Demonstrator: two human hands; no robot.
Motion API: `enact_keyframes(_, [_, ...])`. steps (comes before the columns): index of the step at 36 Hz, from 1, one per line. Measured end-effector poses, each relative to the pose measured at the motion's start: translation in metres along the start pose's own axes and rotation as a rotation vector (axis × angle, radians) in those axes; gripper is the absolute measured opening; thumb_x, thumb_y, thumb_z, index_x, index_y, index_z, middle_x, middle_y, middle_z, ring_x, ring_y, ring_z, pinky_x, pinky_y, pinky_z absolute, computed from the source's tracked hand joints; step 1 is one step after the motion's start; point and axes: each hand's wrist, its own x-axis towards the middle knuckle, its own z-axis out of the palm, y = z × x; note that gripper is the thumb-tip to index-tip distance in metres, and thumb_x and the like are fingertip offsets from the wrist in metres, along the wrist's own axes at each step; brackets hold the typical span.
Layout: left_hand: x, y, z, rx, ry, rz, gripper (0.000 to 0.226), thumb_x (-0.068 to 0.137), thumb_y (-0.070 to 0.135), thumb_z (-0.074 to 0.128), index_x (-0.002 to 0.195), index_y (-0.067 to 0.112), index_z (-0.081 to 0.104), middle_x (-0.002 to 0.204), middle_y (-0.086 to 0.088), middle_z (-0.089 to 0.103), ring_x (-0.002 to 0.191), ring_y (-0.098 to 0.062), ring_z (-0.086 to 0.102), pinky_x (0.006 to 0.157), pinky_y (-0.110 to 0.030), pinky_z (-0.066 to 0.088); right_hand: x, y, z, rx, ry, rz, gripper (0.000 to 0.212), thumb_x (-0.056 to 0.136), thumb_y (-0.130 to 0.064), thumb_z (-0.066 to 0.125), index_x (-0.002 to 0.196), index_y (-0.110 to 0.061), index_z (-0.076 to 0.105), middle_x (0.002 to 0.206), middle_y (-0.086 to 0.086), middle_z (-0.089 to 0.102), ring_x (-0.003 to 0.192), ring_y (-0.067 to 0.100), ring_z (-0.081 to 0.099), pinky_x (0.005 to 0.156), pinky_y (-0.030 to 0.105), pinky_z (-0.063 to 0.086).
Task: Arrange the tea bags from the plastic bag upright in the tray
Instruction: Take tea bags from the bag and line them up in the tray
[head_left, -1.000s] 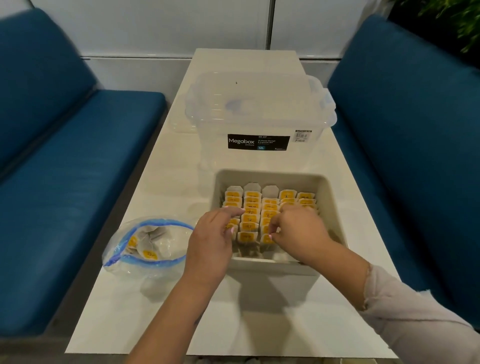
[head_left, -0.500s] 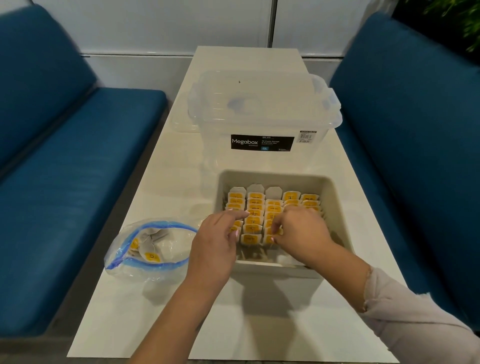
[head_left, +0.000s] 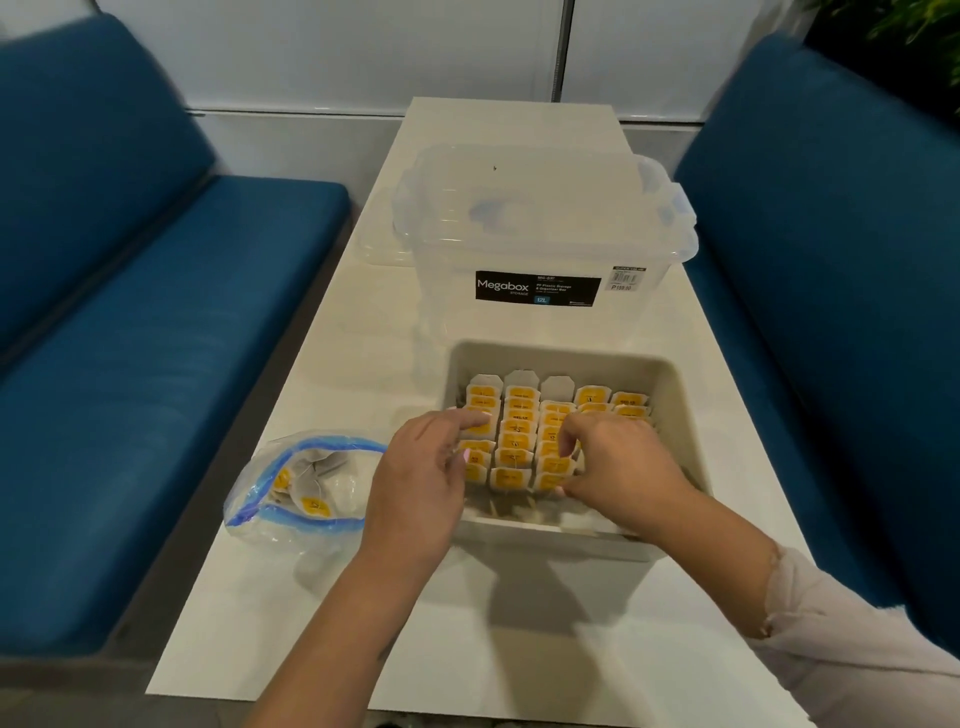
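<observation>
— While both hands are over the tray (head_left: 680, 415), what is each one doing?

— Left hand (head_left: 421, 483) reaches in from the tray's left side, forefinger stretched out onto the yellow-tagged tea bags (head_left: 517, 431) in the leftmost row, the other fingers loosely bent; it grips nothing. Right hand (head_left: 618, 467) has its fingers curled down around bags in the rows right of the middle, near the front of the pack, pinching them.

— And the bags themselves?

— Standing upright in rows front to back, filling the far part of the tray. Nearest the person, a strip of tray floor shows.

— The plastic bag (head_left: 306, 488)?

— Lying on the table (head_left: 519, 649) just left of the tray, mouth open with its blue zip rim, a few tea bags inside.

— Anything else?

— A clear storage box (head_left: 540, 244) labelled Megabox behind the tray, its lid (head_left: 379, 249) lying flat just to its left. Blue benches (head_left: 156, 364) on both sides.
</observation>
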Motion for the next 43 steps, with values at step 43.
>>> enact_keyframes(43, [-0.018, -0.091, -0.097, 0.197, -0.113, -0.276, 0.062, 0.081, -0.003, 0.054, 0.131, 0.034, 0.053, 0.135, 0.017, 0.051, 0.119, -0.008, 0.05, 0.093, -0.025, 0.046, 0.045, -0.199, 0.056, -0.309, -0.46, -0.529, 0.042, 0.094, -0.011, 0.05, 0.135, -0.011, 0.045, 0.128, 0.013, 0.055, 0.11, 0.031, 0.057, 0.092, 0.038, 0.043])
